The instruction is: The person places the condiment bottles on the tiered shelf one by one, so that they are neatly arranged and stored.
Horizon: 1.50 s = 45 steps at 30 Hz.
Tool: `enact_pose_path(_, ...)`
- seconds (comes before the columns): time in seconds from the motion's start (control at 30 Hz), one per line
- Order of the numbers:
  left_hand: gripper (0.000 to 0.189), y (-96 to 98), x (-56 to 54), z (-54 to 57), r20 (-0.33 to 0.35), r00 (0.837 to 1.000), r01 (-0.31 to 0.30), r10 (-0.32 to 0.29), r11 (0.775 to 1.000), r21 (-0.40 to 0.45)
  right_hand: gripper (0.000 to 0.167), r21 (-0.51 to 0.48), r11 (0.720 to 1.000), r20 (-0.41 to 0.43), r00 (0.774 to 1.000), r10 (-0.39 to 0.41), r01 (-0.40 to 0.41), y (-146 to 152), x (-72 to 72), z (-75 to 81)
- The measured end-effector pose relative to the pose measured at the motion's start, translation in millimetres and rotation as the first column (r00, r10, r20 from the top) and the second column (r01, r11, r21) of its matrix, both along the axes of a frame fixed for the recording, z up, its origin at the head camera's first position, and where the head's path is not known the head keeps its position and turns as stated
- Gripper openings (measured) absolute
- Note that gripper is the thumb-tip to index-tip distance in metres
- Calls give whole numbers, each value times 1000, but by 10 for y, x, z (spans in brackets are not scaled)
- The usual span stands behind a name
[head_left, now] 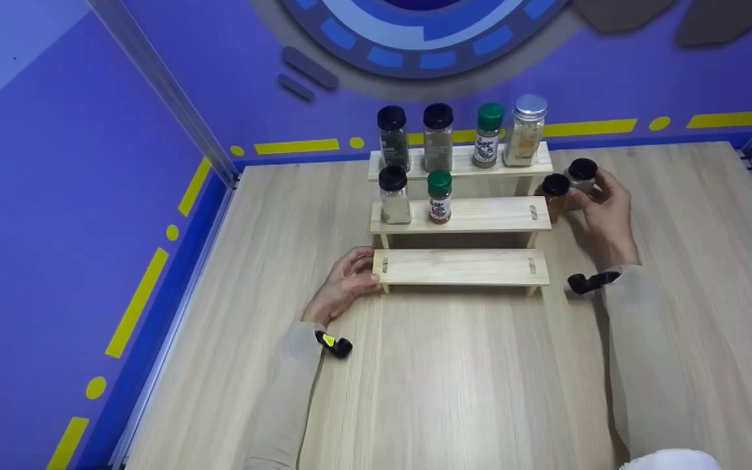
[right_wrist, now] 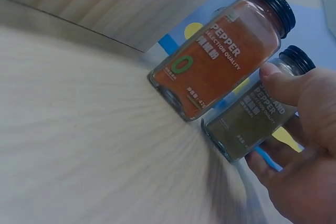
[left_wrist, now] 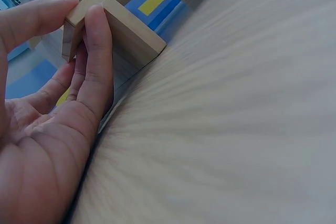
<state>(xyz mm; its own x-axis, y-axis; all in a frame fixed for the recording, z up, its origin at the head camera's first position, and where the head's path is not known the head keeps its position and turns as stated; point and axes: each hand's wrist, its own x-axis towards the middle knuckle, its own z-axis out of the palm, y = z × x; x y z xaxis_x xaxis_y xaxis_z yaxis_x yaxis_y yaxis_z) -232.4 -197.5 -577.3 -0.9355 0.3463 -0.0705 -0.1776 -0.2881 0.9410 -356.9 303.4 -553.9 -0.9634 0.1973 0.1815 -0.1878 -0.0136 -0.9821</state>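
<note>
My left hand point(head_left: 343, 287) pinches the left end of the front wooden shelf point(head_left: 461, 267), thumb on one side and fingers under the board in the left wrist view. At the right of the shelves, my right hand point(head_left: 608, 212) grips a black-capped jar of grey-brown ground pepper point(right_wrist: 252, 114) between thumb and fingers. Right beside it stands a black-capped jar of orange-red pepper point(right_wrist: 223, 59), close to the middle shelf's right end. The thumb tip lies near the orange-red jar in the head view.
On the middle shelf point(head_left: 487, 212) stand a black-capped jar point(head_left: 395, 202) and a small green-capped jar point(head_left: 440, 202). The back shelf point(head_left: 467, 160) bears several jars, one with a silver lid point(head_left: 527, 130). Blue panels point(head_left: 121, 163) border the wooden table point(head_left: 467, 378).
</note>
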Motion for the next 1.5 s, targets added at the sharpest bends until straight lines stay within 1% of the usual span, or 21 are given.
enact_pose_path(0.03, 54, 1, -1, -1, 2, 1000, -1, 1, 1000, 4, 53, 8, 1000, -5, 1000, -9, 9, -6, 0, 10)
enact_pose_path(0.07, 54, 2, -1, -1, 4, 1000, -3, 3, 1000, 8, 52, -4, 1000, -6, 1000, -12, 12, -11, -1, 19)
enact_pose_path(0.13, 52, 5, 0, 0, 8, 1000, -5, 5, 1000, 12, 52, -3, 1000, 7, 1000, -22, 22, -19, 9, 45)
enact_pose_path(0.27, 53, 6, -1, -2, 12, 1000, -5, 5, 1000, 6, 53, 63, 996, 34, 998, -59, 56, -10, 22, 119)
enact_pose_path(0.4, 55, 5, -6, -3, 10, 1000, -2, 2, 1000, 3, 53, 178, 978, -4, 994, -109, 108, 15, 51, 240)
enact_pose_path(0.6, 58, 4, 2, 11, 15, 1000, -4, 4, 1000, -1, 52, 219, 959, -58, 984, -170, 179, 22, 158, 468)
enact_pose_path(0.7, 57, 5, 4, 6, 13, 1000, 0, 0, 1000, 2, 51, 209, 952, -103, 973, -205, 223, -2, 223, 588)
enact_pose_path(0.8, 56, 6, 4, 3, 8, 1000, 7, -7, 1000, 12, 51, 174, 949, -150, 960, -239, 263, -38, 300, 723)
enact_pose_path(0.93, 57, 6, 0, 6, 2, 1000, 6, -6, 1000, 11, 51, 119, 949, -213, 941, -261, 290, -102, 420, 897)
enact_pose_path(1.03, 57, 6, -2, 5, -2, 1000, 1, -1, 1000, -4, 51, 101, 948, -258, 928, -268, 301, -145, 502, 1002)
enact_pose_path(1.1, 57, 3, -3, 2, -3, 1000, -3, 3, 1000, -11, 51, 111, 944, -279, 921, -270, 311, -173, 552, 1060)
enact_pose_path(1.27, 56, 0, -5, 2, -7, 1000, -1, 0, 1000, -7, 53, 133, 935, -288, 916, -281, 328, -241, 668, 1184)
enact_pose_path(1.4, 57, -6, -6, 5, -7, 1000, 9, -9, 1000, 0, 55, 133, 938, -303, 914, -268, 319, -300, 744, 1267)
enact_pose_path(1.5, 58, -9, -6, 5, -4, 1000, 8, -8, 1000, 2, 55, 122, 945, -305, 918, -255, 303, -357, 794, 1319)
